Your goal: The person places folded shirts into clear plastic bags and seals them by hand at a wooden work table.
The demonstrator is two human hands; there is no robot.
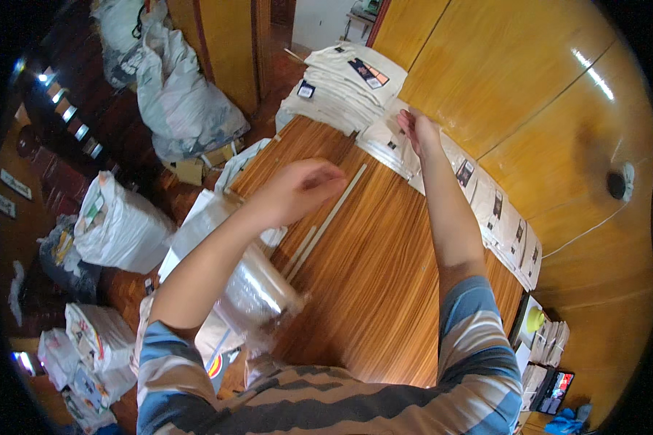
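Note:
My left hand (301,190), slightly blurred, hovers over the wooden table (370,275) with loosely curved fingers apart and nothing visible in them. A long thin pale strip (329,221) lies on the tabletop beside it, next to a shorter strip (302,249). My right hand (419,132) is raised at the table's far right, fingers apart and holding nothing I can see. It is nearest to a low pile of folded white garments (386,147) with tags. Under my left forearm lies a bundle of clear plastic film (257,290).
A taller stack of folded white garments (334,101) stands at the far end. More tagged garments (497,206) line the right edge against the yellow wooden wall (515,87). Stuffed white sacks (178,94) and a white bag (123,225) stand on the floor at left.

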